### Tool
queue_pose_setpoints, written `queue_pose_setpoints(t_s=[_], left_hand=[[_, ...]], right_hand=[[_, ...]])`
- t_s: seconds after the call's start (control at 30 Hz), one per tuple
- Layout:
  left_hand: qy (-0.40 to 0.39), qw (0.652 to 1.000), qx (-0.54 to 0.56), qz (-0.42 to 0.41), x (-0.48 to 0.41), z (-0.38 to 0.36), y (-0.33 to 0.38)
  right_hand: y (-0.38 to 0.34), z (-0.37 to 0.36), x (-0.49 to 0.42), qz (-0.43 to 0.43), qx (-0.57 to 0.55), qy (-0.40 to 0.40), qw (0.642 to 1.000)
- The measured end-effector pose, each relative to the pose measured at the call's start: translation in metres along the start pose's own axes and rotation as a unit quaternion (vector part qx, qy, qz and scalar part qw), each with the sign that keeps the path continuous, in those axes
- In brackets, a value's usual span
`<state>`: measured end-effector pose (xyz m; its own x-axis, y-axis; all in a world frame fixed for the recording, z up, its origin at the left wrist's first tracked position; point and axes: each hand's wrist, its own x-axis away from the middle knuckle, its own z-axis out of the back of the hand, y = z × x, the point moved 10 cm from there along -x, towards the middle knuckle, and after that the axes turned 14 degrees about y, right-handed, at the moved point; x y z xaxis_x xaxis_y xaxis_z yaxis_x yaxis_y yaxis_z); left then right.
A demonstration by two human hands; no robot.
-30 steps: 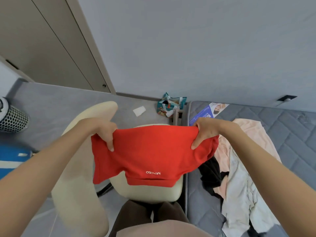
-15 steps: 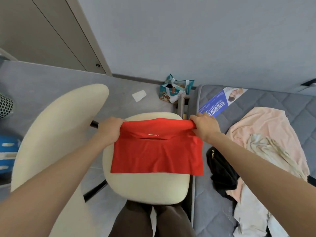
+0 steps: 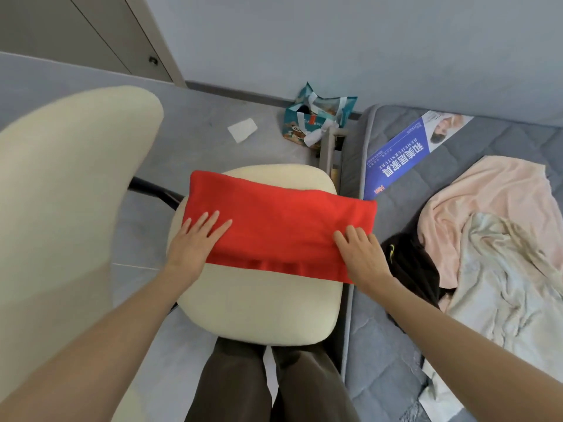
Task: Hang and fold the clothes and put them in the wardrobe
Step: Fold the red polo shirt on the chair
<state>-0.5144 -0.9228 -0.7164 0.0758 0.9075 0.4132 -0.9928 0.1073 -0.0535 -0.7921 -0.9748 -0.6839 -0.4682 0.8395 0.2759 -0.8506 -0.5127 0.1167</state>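
**Q:** What are the largest elements shown?

**A:** At left, the cream chair back (image 3: 61,208). At right, a grey quilted mattress (image 3: 396,345). Between them is the cream chair seat (image 3: 259,306), just beside the mattress edge. The person's legs in dark trousers (image 3: 274,385) stand at the seat's near edge.

**Q:** Where is the garment being folded?

**A:** The red garment (image 3: 283,220) lies folded into a long band across the far half of the seat. Its right end overhangs the seat toward the mattress. A lower layer shows as a narrow strip along the near edge.

**Q:** What lies on the mattress?

**A:** A pink garment (image 3: 487,193), with a pale crumpled garment (image 3: 502,284) partly over it. A black garment (image 3: 417,266) lies at their left, near the red band's end. A blue leaflet (image 3: 399,159) lies farther back.

**Q:** How are the hands placed?

**A:** Both lie flat and hold nothing. The left hand (image 3: 195,242) presses the band's near left corner, fingers straight and slightly spread. The right hand (image 3: 362,257) presses the near right corner, fingers straight and close together.

**Q:** And the smaller items?

**A:** On the floor by the wall stand a teal bag (image 3: 316,117) and, to its left, a white slip of paper (image 3: 242,129).
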Motion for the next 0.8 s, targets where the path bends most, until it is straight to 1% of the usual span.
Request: queue_pose_setpoints(t_s=[0.1,0.13,0.17,0.2,0.23,0.3,0.33,0.37,0.4,0.47,0.57,0.6,0.67,0.8], left_hand=[[-0.024,1.0,-0.012,0.002,0.015,-0.031,0.005],[-0.037,0.999,-0.013,0.009,0.02,-0.039,0.003],[-0.046,0.999,-0.007,0.02,0.024,-0.045,0.001],[-0.04,0.999,0.009,0.03,0.026,-0.046,0.0],[-0.012,0.998,0.039,0.04,0.026,-0.043,0.001],[0.086,0.99,0.101,0.054,0.02,-0.023,0.009],[0.128,0.983,0.118,0.049,0.015,-0.013,0.017],[0.157,0.979,0.127,0.036,0.008,-0.005,0.029],[0.177,0.975,0.133,0.019,0.0,0.001,0.043],[0.199,0.969,0.148,-0.002,-0.018,0.005,0.07],[0.178,0.974,0.14,0.015,-0.045,-0.013,0.088],[0.165,0.977,0.13,0.025,-0.053,-0.023,0.086],[0.144,0.983,0.111,0.04,-0.065,-0.042,0.075],[0.133,0.986,0.096,0.038,-0.07,-0.054,0.064]], right_hand=[[0.003,-0.04,0.023,-0.013,0.014,-0.077,0.997],[0.005,-0.047,0.029,-0.016,0.018,-0.091,0.996],[0.007,-0.048,0.033,-0.026,0.019,-0.082,0.996],[0.009,-0.043,0.033,-0.043,0.016,-0.053,0.998],[0.01,-0.036,0.033,-0.059,0.008,-0.019,0.998],[0.006,-0.02,0.027,-0.098,-0.052,0.08,0.991],[0.0,-0.016,0.022,-0.107,-0.096,0.113,0.983],[-0.011,-0.014,0.015,-0.104,-0.135,0.133,0.976],[-0.023,-0.015,0.006,-0.096,-0.161,0.133,0.973],[-0.049,-0.023,-0.009,-0.079,-0.174,0.113,0.975],[-0.071,-0.04,-0.028,-0.066,-0.157,0.112,0.979],[-0.071,-0.049,-0.032,-0.063,-0.144,0.108,0.982],[-0.059,-0.072,-0.034,-0.064,-0.115,0.075,0.988],[-0.019,-0.105,-0.025,-0.112,-0.105,-0.005,0.988]])
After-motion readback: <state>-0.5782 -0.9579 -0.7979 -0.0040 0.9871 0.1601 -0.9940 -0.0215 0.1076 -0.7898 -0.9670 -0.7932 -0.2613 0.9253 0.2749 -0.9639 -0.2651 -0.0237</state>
